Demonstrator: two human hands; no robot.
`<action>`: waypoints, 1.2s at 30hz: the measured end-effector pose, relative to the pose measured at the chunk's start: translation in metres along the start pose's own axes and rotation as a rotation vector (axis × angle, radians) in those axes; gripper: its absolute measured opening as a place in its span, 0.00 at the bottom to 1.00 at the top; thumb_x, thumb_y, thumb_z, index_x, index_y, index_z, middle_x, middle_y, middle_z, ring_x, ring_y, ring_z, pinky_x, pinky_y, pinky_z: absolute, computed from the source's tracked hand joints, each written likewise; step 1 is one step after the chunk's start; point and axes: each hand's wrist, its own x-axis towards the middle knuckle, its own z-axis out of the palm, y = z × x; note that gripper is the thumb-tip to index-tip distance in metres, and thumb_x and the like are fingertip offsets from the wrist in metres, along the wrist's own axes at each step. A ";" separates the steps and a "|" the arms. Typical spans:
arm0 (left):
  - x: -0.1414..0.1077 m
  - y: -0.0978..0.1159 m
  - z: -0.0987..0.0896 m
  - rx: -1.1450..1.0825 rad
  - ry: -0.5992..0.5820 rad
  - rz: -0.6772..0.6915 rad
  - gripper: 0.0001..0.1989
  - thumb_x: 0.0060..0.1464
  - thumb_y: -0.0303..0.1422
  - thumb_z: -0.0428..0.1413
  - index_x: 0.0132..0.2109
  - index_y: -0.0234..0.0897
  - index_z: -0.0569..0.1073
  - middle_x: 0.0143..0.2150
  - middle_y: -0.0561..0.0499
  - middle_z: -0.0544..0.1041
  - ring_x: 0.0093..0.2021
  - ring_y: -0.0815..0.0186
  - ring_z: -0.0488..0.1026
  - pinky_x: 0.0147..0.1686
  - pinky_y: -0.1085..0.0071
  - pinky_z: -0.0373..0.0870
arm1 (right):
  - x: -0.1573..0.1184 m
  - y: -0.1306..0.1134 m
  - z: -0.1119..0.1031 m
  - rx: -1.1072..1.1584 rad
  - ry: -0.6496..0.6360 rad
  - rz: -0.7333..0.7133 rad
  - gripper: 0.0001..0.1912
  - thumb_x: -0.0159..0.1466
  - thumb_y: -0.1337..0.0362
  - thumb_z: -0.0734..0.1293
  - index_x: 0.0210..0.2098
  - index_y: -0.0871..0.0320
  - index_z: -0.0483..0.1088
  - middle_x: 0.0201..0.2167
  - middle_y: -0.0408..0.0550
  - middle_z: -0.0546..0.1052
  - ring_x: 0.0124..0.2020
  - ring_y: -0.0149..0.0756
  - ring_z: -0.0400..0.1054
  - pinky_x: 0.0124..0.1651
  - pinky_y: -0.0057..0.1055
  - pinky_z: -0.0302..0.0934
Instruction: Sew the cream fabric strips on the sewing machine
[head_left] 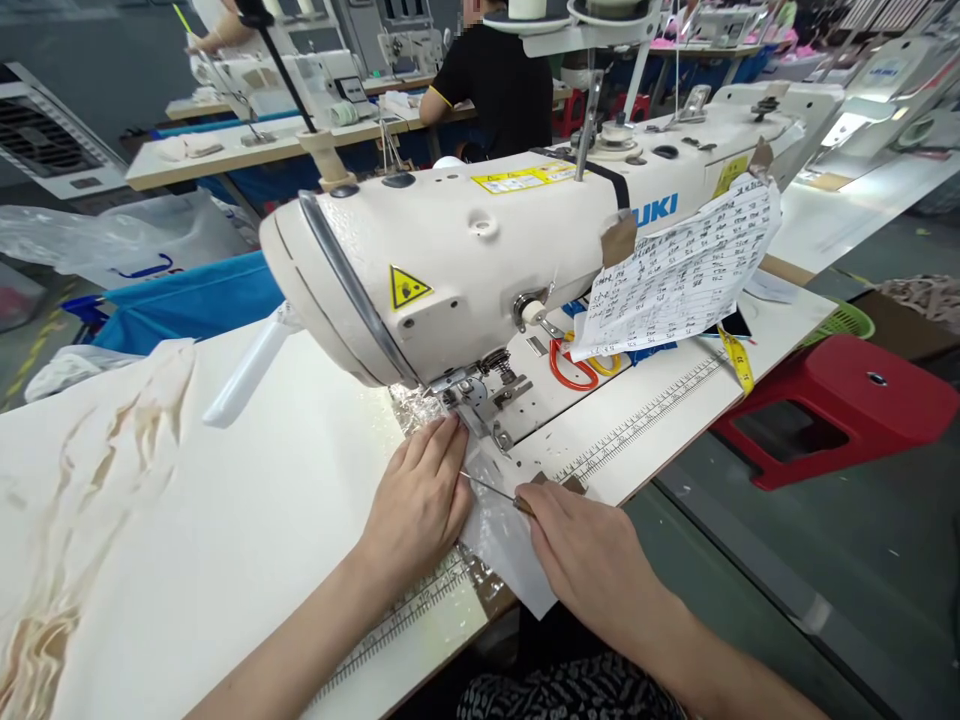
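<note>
My left hand (421, 490) has its fingers held close together, pressing on a thin white sheet (517, 560) right at the presser foot of the sewing machine (450, 260). Whether the sheet is paper or fabric, I cannot tell. My right hand (589, 545) is closed around the brownish handle of an awl (491, 487). Its thin metal shaft points left, with the tip close to my left fingers. The sheet hangs over the table's front edge between my hands. My left fingertips partly hide the needle area.
Cream fabric (45, 650) lies at the left. Red-handled scissors (571, 368) sit behind the needle area, beneath a handwritten paper (675, 280) fixed to the machine. A yellow tape measure (736, 362) and red stool (847, 400) are at the right. A person in black (499, 85) sits beyond.
</note>
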 end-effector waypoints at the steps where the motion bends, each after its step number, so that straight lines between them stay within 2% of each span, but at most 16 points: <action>1: 0.000 0.001 -0.001 0.006 0.000 0.005 0.24 0.67 0.30 0.40 0.62 0.19 0.66 0.63 0.33 0.67 0.64 0.48 0.62 0.60 0.52 0.65 | 0.001 0.000 0.000 0.003 -0.008 0.003 0.15 0.62 0.79 0.65 0.47 0.60 0.68 0.35 0.46 0.77 0.32 0.38 0.74 0.27 0.33 0.60; 13: 0.000 0.008 -0.008 -0.010 0.021 0.033 0.23 0.67 0.30 0.41 0.61 0.18 0.67 0.61 0.33 0.70 0.62 0.48 0.64 0.59 0.53 0.65 | 0.011 -0.005 -0.001 0.004 0.020 -0.009 0.13 0.64 0.77 0.66 0.47 0.60 0.69 0.32 0.44 0.76 0.29 0.37 0.73 0.26 0.31 0.59; 21: 0.001 0.004 -0.006 -0.012 0.046 0.012 0.22 0.67 0.29 0.41 0.60 0.21 0.67 0.60 0.35 0.71 0.61 0.50 0.65 0.60 0.52 0.62 | 0.023 -0.008 0.002 0.016 -0.056 0.022 0.13 0.65 0.76 0.65 0.48 0.59 0.68 0.35 0.45 0.78 0.31 0.40 0.75 0.29 0.32 0.61; 25: 0.003 0.002 -0.005 -0.019 0.042 -0.051 0.22 0.66 0.30 0.42 0.60 0.24 0.68 0.59 0.35 0.71 0.62 0.49 0.63 0.60 0.50 0.64 | 0.030 -0.010 0.004 0.022 -0.069 0.046 0.12 0.67 0.75 0.63 0.49 0.59 0.68 0.38 0.48 0.79 0.34 0.41 0.77 0.29 0.30 0.60; 28: 0.005 -0.001 -0.003 -0.015 0.024 -0.128 0.21 0.66 0.30 0.43 0.60 0.27 0.70 0.55 0.35 0.72 0.57 0.47 0.66 0.54 0.49 0.68 | 0.034 -0.012 0.005 0.043 -0.058 0.068 0.12 0.68 0.75 0.62 0.50 0.60 0.68 0.38 0.49 0.80 0.35 0.42 0.77 0.29 0.30 0.60; 31: 0.008 -0.008 -0.002 -0.018 0.021 -0.114 0.21 0.65 0.30 0.44 0.60 0.29 0.70 0.54 0.36 0.72 0.57 0.48 0.66 0.55 0.50 0.68 | 0.035 -0.012 0.006 0.114 -0.026 0.086 0.11 0.68 0.74 0.61 0.49 0.61 0.68 0.37 0.49 0.80 0.33 0.41 0.77 0.29 0.31 0.60; 36: 0.009 -0.019 -0.003 0.073 0.031 -0.067 0.20 0.63 0.23 0.44 0.57 0.30 0.73 0.57 0.39 0.73 0.61 0.49 0.65 0.61 0.48 0.62 | 0.028 -0.012 0.006 0.305 0.012 0.059 0.09 0.68 0.74 0.60 0.46 0.61 0.67 0.33 0.47 0.80 0.29 0.40 0.75 0.29 0.31 0.59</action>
